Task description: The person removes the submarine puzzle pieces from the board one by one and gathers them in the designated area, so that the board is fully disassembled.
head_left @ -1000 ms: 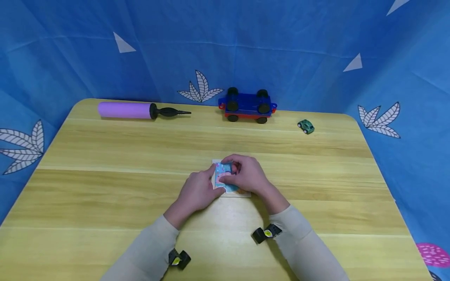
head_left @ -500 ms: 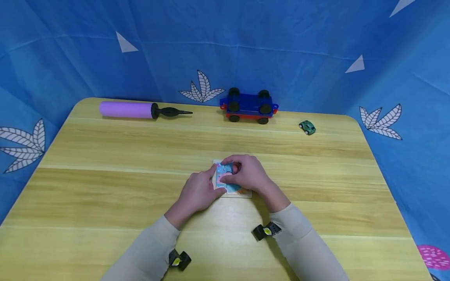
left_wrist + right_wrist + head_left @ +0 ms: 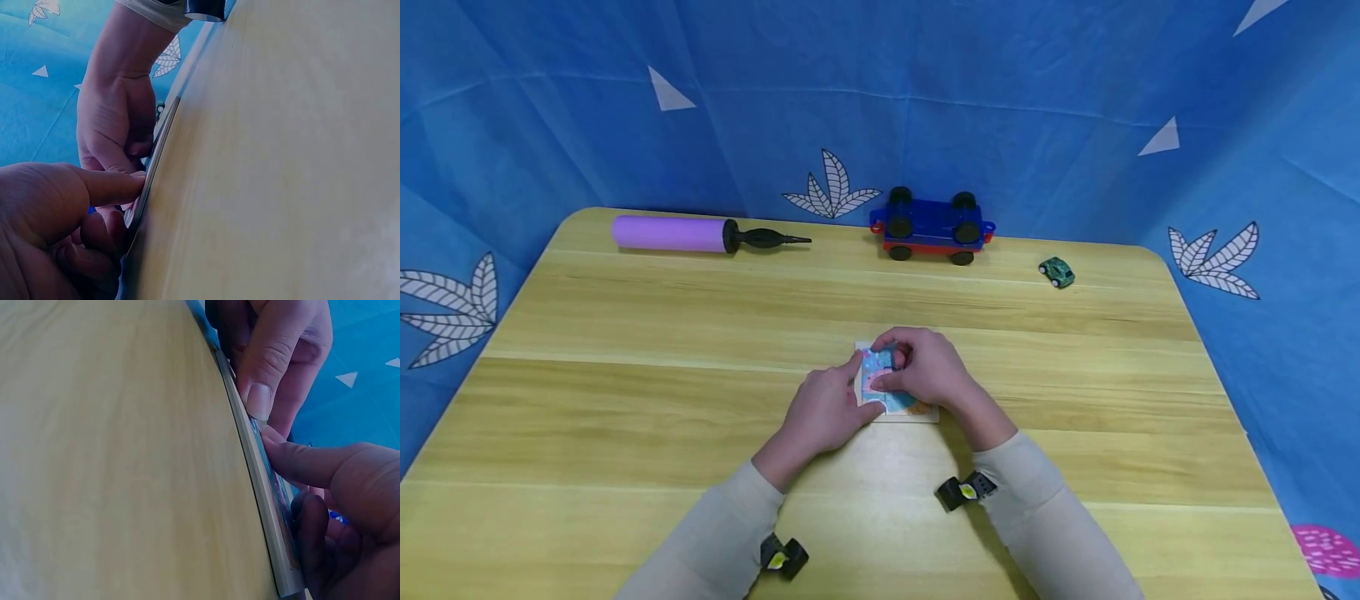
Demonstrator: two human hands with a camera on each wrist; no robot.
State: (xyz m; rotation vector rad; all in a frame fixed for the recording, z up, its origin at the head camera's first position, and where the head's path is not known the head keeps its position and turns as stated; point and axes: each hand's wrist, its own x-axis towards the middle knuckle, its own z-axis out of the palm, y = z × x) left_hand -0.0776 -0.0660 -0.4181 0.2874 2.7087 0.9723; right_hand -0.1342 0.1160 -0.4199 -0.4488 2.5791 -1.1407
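Both hands are close together, with the same thin rectangular board between them, which has a pale border and a colourful blue and pink print. Left hand [image 3: 823, 407] grips the left part of this board [image 3: 897, 404], its thumb at the near edge and a finger at the far left corner. Right hand [image 3: 931, 367] comes from the right and bends over the print, the thumb tip touching it; whether it pinches a loose piece, I cannot tell. Board lies flat on the yellowish wood-grain table [image 3: 625, 400], and the right hand covers much of it.

Each wrist carries a black device [image 3: 793, 560] with a small yellow label [image 3: 777, 562], whose marks are too small for reading. Far left lies a purple cylinder with black nozzle [image 3: 670, 234]; far middle, a blue and red toy vehicle with black wheels [image 3: 932, 222]; far right, a small green toy car [image 3: 1057, 272].
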